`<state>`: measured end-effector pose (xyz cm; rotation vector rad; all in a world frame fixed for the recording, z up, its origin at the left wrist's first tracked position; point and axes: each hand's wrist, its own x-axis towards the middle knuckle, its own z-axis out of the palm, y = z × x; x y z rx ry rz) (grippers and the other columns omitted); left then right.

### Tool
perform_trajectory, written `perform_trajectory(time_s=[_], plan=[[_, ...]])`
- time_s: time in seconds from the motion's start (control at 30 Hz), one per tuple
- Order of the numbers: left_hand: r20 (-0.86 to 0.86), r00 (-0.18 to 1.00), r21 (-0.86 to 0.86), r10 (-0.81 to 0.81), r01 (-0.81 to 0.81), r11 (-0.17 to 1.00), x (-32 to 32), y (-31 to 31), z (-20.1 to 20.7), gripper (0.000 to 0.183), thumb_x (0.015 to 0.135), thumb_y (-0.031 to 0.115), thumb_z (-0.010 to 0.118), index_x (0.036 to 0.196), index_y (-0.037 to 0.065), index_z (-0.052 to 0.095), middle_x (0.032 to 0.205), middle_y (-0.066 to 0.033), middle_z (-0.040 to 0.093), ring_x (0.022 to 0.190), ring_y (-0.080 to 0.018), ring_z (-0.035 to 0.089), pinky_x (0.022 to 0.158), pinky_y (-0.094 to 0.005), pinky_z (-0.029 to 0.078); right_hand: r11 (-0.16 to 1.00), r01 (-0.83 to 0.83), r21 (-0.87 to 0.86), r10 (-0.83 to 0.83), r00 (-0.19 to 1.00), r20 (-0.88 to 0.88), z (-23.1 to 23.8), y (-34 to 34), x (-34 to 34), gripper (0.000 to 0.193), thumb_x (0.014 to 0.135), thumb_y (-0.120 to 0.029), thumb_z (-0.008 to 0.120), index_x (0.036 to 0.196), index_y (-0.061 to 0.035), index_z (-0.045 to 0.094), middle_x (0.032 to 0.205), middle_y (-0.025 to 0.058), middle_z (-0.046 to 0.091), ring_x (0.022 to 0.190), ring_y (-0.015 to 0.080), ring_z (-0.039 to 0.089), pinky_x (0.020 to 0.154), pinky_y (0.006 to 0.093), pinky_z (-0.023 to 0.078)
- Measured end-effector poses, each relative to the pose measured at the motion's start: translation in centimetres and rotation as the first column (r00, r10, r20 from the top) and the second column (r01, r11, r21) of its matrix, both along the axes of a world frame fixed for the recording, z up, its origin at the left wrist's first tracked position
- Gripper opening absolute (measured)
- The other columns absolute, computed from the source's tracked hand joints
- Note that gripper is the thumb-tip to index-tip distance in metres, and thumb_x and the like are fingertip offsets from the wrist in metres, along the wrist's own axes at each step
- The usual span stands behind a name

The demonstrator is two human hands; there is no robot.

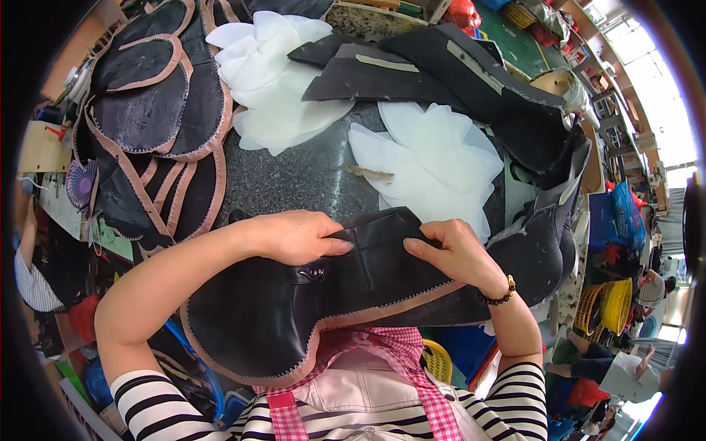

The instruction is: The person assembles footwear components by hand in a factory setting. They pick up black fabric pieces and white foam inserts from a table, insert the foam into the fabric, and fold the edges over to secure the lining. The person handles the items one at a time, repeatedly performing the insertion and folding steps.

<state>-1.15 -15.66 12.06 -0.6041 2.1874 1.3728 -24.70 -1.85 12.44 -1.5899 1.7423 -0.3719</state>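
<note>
A black leather boot upper (pixel 254 323) lies spread in front of me, its lower edge bound in pinkish-brown strip with zigzag stitching. A small metallic ornament (pixel 312 274) sits near its middle. My left hand (pixel 298 239) is closed on the upper's top edge, thumb on the near face and fingers partly hidden behind it. On the right, my right hand (pixel 457 253) grips the same edge, its thumb pressed on the leather and some fingers out of sight behind. Creases run across the leather between the two hands.
Stacked black uppers with brown edging (pixel 140 110) cover the left of the dark speckled table (pixel 294 176). Thin white rounded pieces (pixel 434 162) lie in two fanned piles. Dark grey lining pieces (pixel 382 77) spread along the far and right sides. Other people (pixel 632 375) are at the right.
</note>
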Motion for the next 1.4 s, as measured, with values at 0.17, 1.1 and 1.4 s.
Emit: perform_trajectory(time_s=[0.17,1.1,1.4], plan=[[0.001,1.0,0.012,0.027,-0.027,1.0,-0.5,-0.3,-1.0,0.045,0.098,0.042,0.049,0.099,-0.001,0.063,0.081,-0.0175,0.064,0.075,-0.0292,0.061,0.071,-0.0402,0.047,0.999,0.04,-0.014,-0.04,0.999,-0.012,-0.2,-0.1,0.2,0.044,0.084,-0.031,0.066,0.063,0.0051,0.051,0.051,0.0195,0.041,0.046,0.031,0.037,0.049,0.0403,0.034],[-0.392,0.919,-0.39,0.052,-0.217,0.895,2.3,5.5,5.5,0.036,0.087,0.032,0.068,0.106,0.003,0.058,0.071,-0.022,0.061,0.071,-0.0396,0.063,0.063,-0.0417,0.048,0.91,-0.364,-0.2,0.392,0.911,0.127,5.3,-3.0,3.0,0.033,0.069,-0.014,0.079,0.098,-0.0017,0.068,0.089,0.014,0.068,0.089,0.0315,0.063,0.085,0.0376,0.046],[-0.335,0.935,-0.127,0.114,-0.165,0.978,6.5,9.6,10.4,0.03,0.075,0.025,0.081,0.077,-0.001,0.066,0.061,-0.0045,0.061,0.054,-0.0059,0.051,0.049,-0.025,0.038,0.818,-0.489,-0.304,0.565,0.783,0.26,10.4,4.4,4.1,0.026,0.068,-0.017,0.083,0.08,-0.0008,0.066,0.073,0.0091,0.062,0.073,0.0235,0.058,0.07,0.0349,0.043]])
